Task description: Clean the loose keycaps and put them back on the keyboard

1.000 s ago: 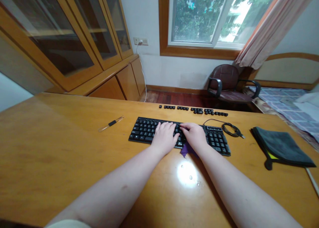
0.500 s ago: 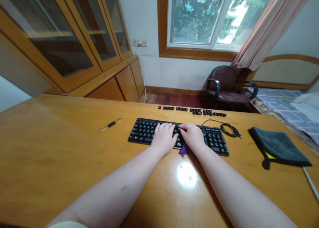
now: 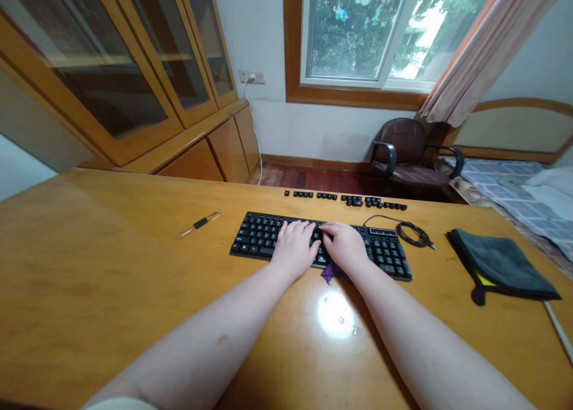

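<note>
A black keyboard (image 3: 257, 237) lies on the wooden desk (image 3: 111, 267) in front of me. My left hand (image 3: 295, 246) rests flat on its middle keys with the fingers stretched out. My right hand (image 3: 347, 243) sits just to the right of it, fingers bent and pressed together on the keys near the left hand's fingertips. A small purple thing (image 3: 332, 272) sticks out from under my right wrist at the keyboard's front edge. I cannot make out what the right fingers pinch.
A row of loose black keycaps (image 3: 349, 200) lies behind the keyboard. The coiled cable (image 3: 414, 234) and a folded dark cloth (image 3: 501, 261) are to the right, a thin clear tool (image 3: 199, 223) to the left. A chair (image 3: 405, 153) stands beyond the desk.
My right hand's fingertips have crept slightly left toward the left hand. The left hand stays flat on the keys.
</note>
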`<state>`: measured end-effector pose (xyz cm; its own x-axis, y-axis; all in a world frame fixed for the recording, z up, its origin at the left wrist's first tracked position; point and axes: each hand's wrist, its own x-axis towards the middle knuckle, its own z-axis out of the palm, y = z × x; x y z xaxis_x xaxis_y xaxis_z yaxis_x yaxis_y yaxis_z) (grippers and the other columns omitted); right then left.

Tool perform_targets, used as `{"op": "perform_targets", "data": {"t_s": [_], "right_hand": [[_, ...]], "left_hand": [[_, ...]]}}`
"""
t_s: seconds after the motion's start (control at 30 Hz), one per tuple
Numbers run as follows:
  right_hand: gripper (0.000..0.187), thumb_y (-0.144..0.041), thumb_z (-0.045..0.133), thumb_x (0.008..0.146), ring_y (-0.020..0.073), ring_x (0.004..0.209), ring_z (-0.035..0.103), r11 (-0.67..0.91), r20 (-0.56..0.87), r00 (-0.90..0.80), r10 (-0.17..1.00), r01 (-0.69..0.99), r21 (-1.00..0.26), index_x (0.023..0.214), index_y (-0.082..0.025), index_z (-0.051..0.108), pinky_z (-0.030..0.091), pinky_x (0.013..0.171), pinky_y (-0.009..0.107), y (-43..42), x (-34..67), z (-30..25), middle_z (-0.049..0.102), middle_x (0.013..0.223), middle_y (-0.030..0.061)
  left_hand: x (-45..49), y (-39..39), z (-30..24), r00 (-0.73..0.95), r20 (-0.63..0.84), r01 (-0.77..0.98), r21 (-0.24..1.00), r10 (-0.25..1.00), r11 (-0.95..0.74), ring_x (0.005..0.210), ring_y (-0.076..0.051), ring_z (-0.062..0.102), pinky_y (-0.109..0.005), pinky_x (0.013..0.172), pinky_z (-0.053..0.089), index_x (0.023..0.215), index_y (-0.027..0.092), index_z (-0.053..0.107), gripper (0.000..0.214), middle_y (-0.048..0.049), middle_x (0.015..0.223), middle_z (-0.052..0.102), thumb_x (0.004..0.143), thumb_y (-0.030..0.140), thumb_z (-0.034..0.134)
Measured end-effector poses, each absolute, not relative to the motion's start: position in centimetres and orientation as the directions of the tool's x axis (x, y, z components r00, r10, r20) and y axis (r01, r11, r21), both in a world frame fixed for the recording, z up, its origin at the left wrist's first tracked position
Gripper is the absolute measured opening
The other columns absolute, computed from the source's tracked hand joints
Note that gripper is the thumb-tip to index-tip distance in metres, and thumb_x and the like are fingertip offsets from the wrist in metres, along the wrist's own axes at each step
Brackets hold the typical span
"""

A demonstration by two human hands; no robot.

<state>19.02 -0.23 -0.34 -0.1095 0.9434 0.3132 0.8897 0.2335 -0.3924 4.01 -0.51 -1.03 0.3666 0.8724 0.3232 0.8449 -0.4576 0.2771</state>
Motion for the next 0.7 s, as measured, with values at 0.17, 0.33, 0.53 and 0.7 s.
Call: {"op": "perform_targets", "data": {"t_s": [0.17, 0.33, 0.53, 0.7], "right_hand": [[0.028, -0.018, 0.048, 0.079, 0.0174, 0.095, 0.061, 0.207, 0.277, -0.102, 0.955, 0.9, -0.383, 0.094, -0.023, 0.071, 0.046, 0.089, 0.028, -0.55, 18.85, -0.18, 0.068, 0.104, 0.0017], [0.028, -0.02, 0.047, 0.08, 0.0182, 0.094, 0.061, 0.183, 0.264, -0.087, 0.961, 0.912, -0.367, 0.094, -0.022, 0.071, 0.046, 0.087, 0.028, -0.65, 18.73, -0.28, 0.067, 0.106, 0.0027], [0.028, -0.017, 0.047, 0.079, 0.0182, 0.096, 0.061, 0.206, 0.257, -0.115, 0.96, 0.909, -0.364, 0.09, -0.021, 0.072, 0.045, 0.088, 0.028, -0.55, 18.75, -0.36, 0.068, 0.105, 0.0023], [0.029, -0.017, 0.047, 0.078, 0.0181, 0.097, 0.06, 0.214, 0.297, -0.097, 0.95, 0.894, -0.393, 0.093, -0.021, 0.071, 0.045, 0.089, 0.028, -0.82, 18.66, -0.45, 0.067, 0.107, 0.0032]], "left_hand": [[3.94, -0.56, -0.85, 0.377, 0.316, 0.846, 0.266, 0.871, -0.463, 0.122, -0.025, 0.043, -0.049, 0.108, 0.025, 0.118, 0.024, 0.055, 0.035, -0.0064, 0.128, 0.054, 0.086, 0.035, 0.045], [4.01, -0.67, -0.38, 0.375, 0.302, 0.85, 0.264, 0.876, -0.455, 0.124, -0.026, 0.041, -0.05, 0.107, 0.025, 0.117, 0.025, 0.056, 0.035, -0.0061, 0.128, 0.054, 0.085, 0.036, 0.046], [3.97, -0.65, -0.48, 0.389, 0.295, 0.847, 0.257, 0.873, -0.465, 0.124, -0.026, 0.041, -0.051, 0.108, 0.023, 0.121, 0.025, 0.052, 0.038, -0.0056, 0.129, 0.053, 0.086, 0.037, 0.046], [3.84, -0.63, -0.73, 0.407, 0.294, 0.845, 0.238, 0.865, -0.478, 0.124, -0.026, 0.041, -0.052, 0.107, 0.023, 0.121, 0.026, 0.052, 0.037, -0.0059, 0.13, 0.052, 0.086, 0.037, 0.045]]}}
